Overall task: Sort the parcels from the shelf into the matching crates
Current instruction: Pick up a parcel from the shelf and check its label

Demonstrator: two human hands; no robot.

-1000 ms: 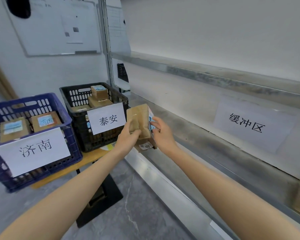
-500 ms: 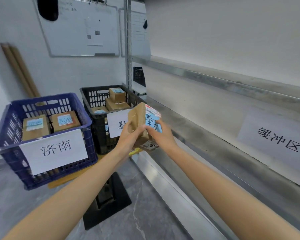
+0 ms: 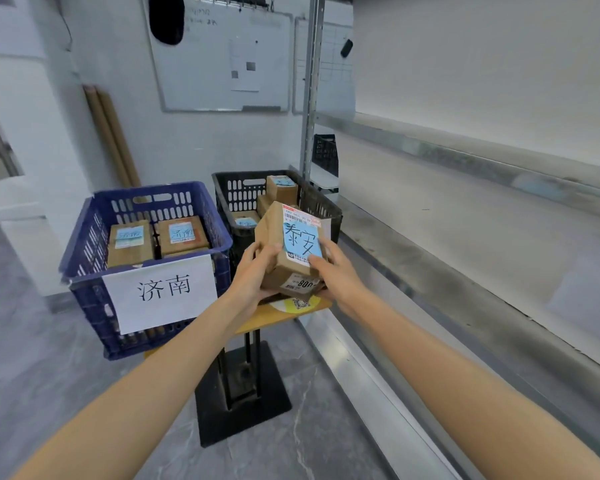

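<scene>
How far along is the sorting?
Done: two brown cardboard parcels in the blue plastic crate signed 济南, more in the black plastic crate. In hand: left hand and right hand hold a brown cardboard parcel labelled 泰安. Left: placing it, probably in the black crate; no more show on the grey metal shelf.

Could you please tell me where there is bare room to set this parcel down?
Beside the held brown parcel, the grey metal shelf on the right lies bare. In the black plastic crate, the back-left corner looks free; stacked brown cardboard parcels crowd its right. Two labelled parcels fill the blue plastic crate's front.
</scene>
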